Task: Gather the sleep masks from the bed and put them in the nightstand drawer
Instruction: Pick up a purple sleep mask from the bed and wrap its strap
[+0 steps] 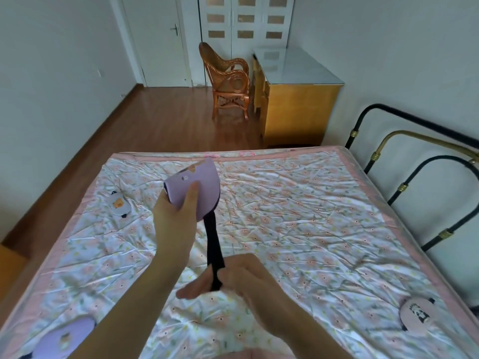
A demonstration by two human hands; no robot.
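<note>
Our left hand (172,224) has its grip clamped on a folded lilac sleep mask (197,187), thumb pressed flat on its face, holding it up above the middle of the bed (298,203). Its dark strap (213,244) hangs down and runs taut to our right hand (241,278), whose grip is pinched shut on the strap's lower end, with the forefinger pointing left under it.

Three more masks lie on the flowered bedspread. We see a small grey one with an orange patch (119,204) near the left edge, well apart from our hands. We see a lilac one (64,338) at the near left corner, partly cut off by the frame. A pink one with a dark print (418,316) lies at the near right, just inside the pink border.

Beyond the bed stand a wicker chair (228,81) and a yellow cabinet (298,99) with a pale tabletop. A black and brass bed frame (404,187) rises on the right.
</note>
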